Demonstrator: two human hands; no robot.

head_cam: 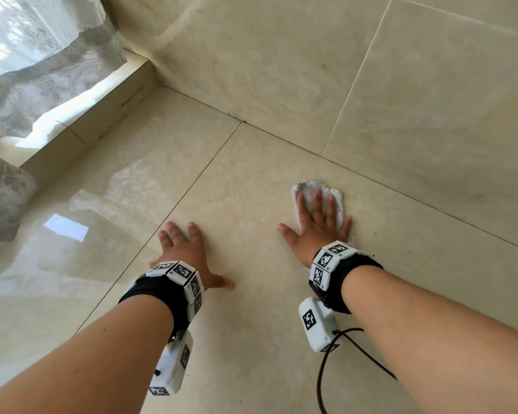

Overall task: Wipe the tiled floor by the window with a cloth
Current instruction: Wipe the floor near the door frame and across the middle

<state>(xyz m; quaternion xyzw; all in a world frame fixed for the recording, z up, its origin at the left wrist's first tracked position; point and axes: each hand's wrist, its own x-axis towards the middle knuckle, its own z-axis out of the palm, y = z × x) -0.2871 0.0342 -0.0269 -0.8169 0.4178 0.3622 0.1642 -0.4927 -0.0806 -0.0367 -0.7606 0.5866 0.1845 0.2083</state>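
The small white-grey cloth (pixel 338 204) lies flat on the shiny cream tiled floor (pixel 237 174), at about 1 o'clock in the view. It sits close to the line where the floor meets the cream tiled wall (pixel 281 70), but does not touch that line.

The right hand (pixel 317 231) lies flat on top of the cloth. Its fingers are straight and spread, pointing to about 12 o'clock, and the thumb sticks out onto bare floor at 9 o'clock. The hand presses the cloth down; it does not squeeze it. The cloth pokes out past the fingertips and along the little-finger side. Its long way seems to run from 11 o'clock to 5 o'clock, nearly in line with the hand.

The left hand (pixel 186 252) is flat on the bare floor with fingers spread, holding nothing. It is at about 8 o'clock from the cloth, well apart from it. It looks like it is just propping the person up.

The lacy grey curtain (pixel 42 55) and the low tiled step (pixel 102 115) under the window are at 10 o'clock. So the big stretch of floor by the window lies to the cloth's 9 and 10 o'clock. The right hand is the one to slide it that way, I think, and the left hand sits near that path.
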